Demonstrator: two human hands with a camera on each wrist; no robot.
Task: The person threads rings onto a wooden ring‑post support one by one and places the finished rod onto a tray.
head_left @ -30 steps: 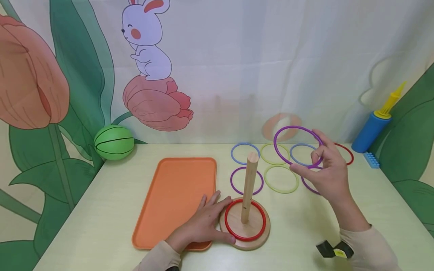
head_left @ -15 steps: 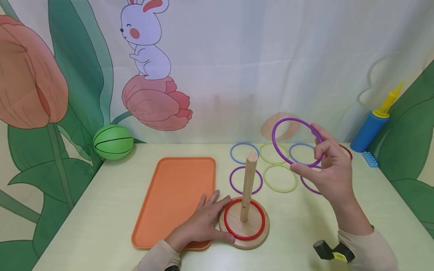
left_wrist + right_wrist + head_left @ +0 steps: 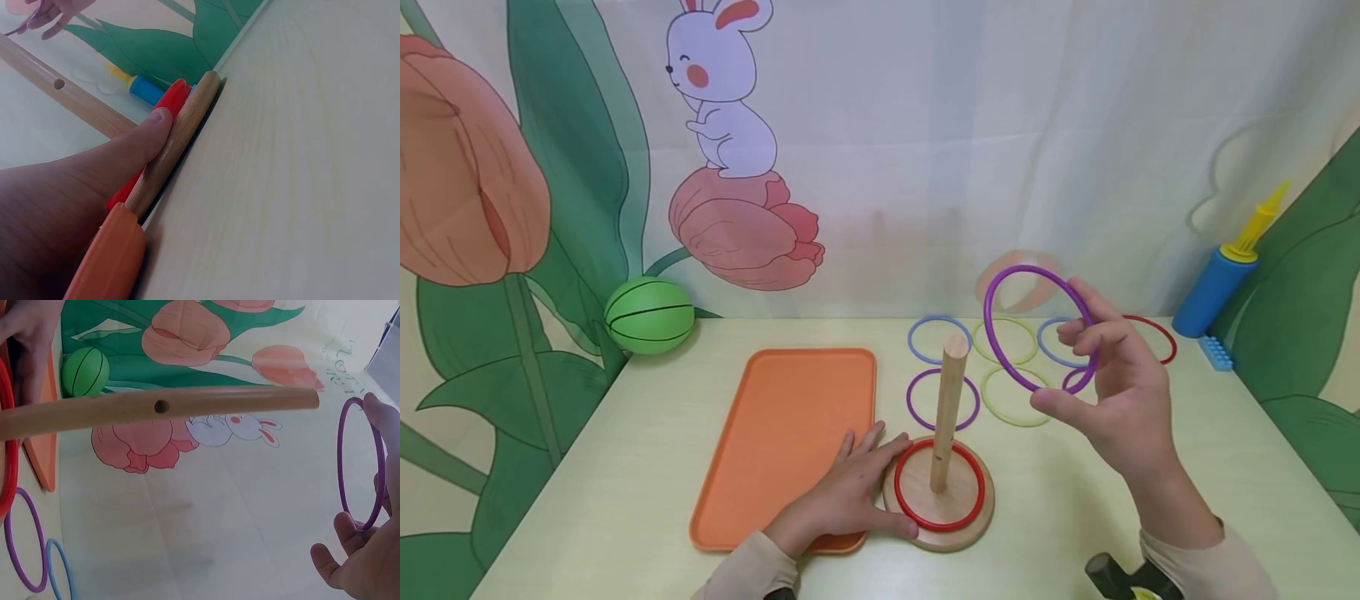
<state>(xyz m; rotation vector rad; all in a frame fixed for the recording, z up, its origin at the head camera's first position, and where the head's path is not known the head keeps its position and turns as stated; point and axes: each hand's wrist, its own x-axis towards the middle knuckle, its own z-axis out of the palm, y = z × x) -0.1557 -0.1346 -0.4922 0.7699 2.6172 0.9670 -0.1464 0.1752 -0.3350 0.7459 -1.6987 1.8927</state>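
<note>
My right hand (image 3: 1123, 392) pinches a purple ring (image 3: 988, 321) between thumb and fingers, raised above the table to the right of a wooden post (image 3: 950, 400). In the right wrist view the held ring stands on edge beyond the post's tip, apart from it. The post rises from a round wooden base (image 3: 951, 542). Around its foot a red ring (image 3: 940, 527) lies flat on that base. My left hand (image 3: 853, 496) rests at the base's left side, fingers spread and partly over an orange tray (image 3: 797, 408). Its thumb (image 3: 153, 134) touches the base's edge and the red ring.
Behind the post lie several rings: blue (image 3: 912, 342), yellow-green (image 3: 1000, 412), purple (image 3: 910, 408) and red (image 3: 1168, 337). A green ball (image 3: 650, 315) sits back left. At back right are a blue pump (image 3: 1213, 292) and a light-blue brick (image 3: 1216, 353). A printed curtain (image 3: 880, 167) hangs behind.
My right hand, with the purple ring, first rose slightly and has now shifted left toward the post and a little lower. My left hand, the base and the red ring stay put.
</note>
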